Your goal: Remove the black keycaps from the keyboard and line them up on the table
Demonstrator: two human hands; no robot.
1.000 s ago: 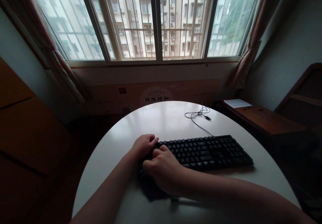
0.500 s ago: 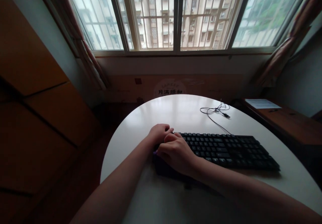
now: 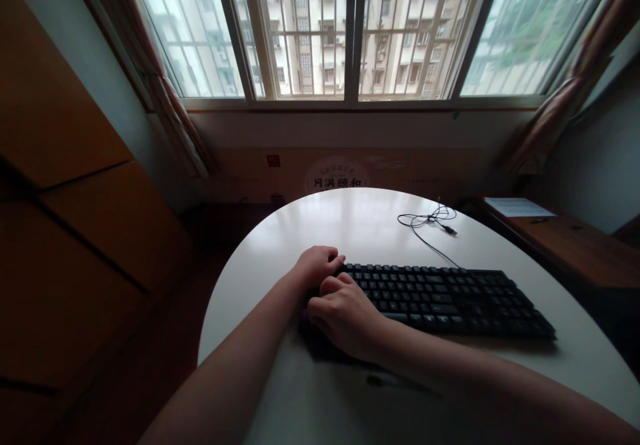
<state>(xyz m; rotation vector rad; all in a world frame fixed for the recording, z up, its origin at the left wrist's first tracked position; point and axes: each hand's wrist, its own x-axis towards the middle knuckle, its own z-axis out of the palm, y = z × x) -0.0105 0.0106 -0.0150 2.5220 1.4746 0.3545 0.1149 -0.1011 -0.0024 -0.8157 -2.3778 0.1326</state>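
Observation:
A black keyboard lies on the round white table, with its left end under my hands. My left hand is curled against the keyboard's far left corner and steadies it. In front of it, my right hand is closed over the keyboard's left keys, thumb and fingers pinched together. Whatever sits in the pinch is hidden. A dark shape with a hint of purple shows below the right hand, its kind unclear. Nearer me lies a thin dark object, too dim to name.
The keyboard's black cable lies looped on the table's far side, its USB plug loose. A wooden desk with a paper sheet stands at right. An orange-brown cabinet is at left, a barred window ahead.
My right hand has shifted slightly left across the keyboard's left end. More of the keys and of the thin dark object now show. My left hand stays put.

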